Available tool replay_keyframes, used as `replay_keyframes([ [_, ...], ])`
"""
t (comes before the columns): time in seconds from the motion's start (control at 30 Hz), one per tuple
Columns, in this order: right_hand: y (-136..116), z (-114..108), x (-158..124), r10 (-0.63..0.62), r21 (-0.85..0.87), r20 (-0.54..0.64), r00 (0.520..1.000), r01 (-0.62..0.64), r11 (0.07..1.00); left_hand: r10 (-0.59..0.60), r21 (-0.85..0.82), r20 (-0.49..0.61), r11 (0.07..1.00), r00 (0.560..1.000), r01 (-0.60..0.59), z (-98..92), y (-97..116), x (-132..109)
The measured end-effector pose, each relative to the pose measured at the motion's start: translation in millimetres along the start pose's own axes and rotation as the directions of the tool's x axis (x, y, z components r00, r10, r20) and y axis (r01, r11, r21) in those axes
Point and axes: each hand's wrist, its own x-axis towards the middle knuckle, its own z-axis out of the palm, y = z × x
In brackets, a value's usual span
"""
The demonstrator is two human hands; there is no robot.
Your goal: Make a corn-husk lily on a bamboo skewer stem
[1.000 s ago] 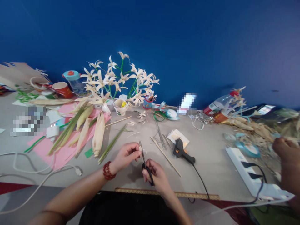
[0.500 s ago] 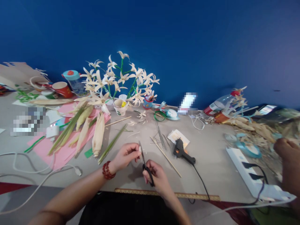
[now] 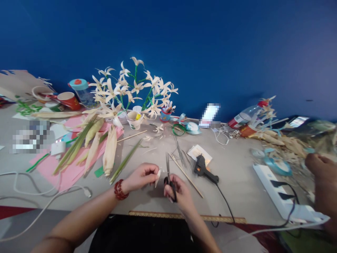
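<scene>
Between the thumb and fingers of my left hand (image 3: 144, 175) a small, pale, pointed piece of corn husk (image 3: 158, 178) is pinched. My right hand (image 3: 179, 191) is closed around the black handles of a pair of scissors (image 3: 168, 168), whose blades point away from me, just right of the husk piece and apart from it. Left of my hands lie a long green leaf strip (image 3: 126, 161) and a dry corn husk (image 3: 110, 153). Beyond them stand husk flowers (image 3: 138, 86) on green stems in a paper cup (image 3: 134, 121).
To the right lie a glue gun (image 3: 206, 170), a thin wooden stick (image 3: 191, 181) and several wires (image 3: 181, 153). A white power strip (image 3: 270, 189) sits near another person's hand (image 3: 322, 172). Pink paper (image 3: 50, 175) and white cables (image 3: 39, 193) spread leftward. A patterned strip (image 3: 184, 216) runs along the front edge.
My right hand has drawn the scissors to the right, away from the husk piece. The left hand has turned slightly, and more of the piece shows.
</scene>
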Motion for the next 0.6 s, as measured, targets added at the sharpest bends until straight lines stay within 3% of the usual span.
replay_keyframes([
  [0.13, -15, 4, 11, -0.065, 0.010, -0.092, 0.994, 0.066, 0.998, 0.001, 0.179, 0.102, 0.984, 0.995, -0.020, 1.5, -2, 1],
  [0.33, -21, 6, 19, -0.087, -0.017, -0.079, 0.993, 0.086, 0.996, 0.063, 0.310, 0.128, 0.945, 0.990, -0.100, 0.1, -1, 3],
  [0.47, -14, 2, 17, -0.095, -0.014, -0.116, 0.989, 0.094, 0.995, 0.024, 0.145, -0.001, 0.989, 1.000, -0.024, -2.0, 5, 4],
  [0.6, -8, 7, 17, -0.121, 0.065, -0.229, 0.966, 0.140, 0.988, 0.054, -0.045, -0.182, 0.997, 0.982, -0.063, 1.6, 1, 4],
])
